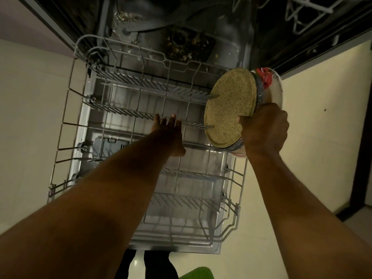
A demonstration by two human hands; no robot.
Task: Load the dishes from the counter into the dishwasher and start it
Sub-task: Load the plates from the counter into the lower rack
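Right hand point(263, 129): gripping my stack of plates point(229, 105) on edge, at the rack's right side.
Left hand point(169, 135): fingers spread, down by the tines.
Progress: lower rack point(124, 111) holds nothing yet; loading and starting all ahead.

Olive-gold round plate point(229, 109): finely speckled all over.
Dark grey plate rim point(259, 88) behind it: pale flecks.
White back plate point(276, 95): red pattern.
Grey wire dishwasher rack point(124, 111): plain metal grey.
Cream floor tiles point(30, 117): plain, unpatterned.
Green object point(197, 273) at bottom edge: bright, solid green.
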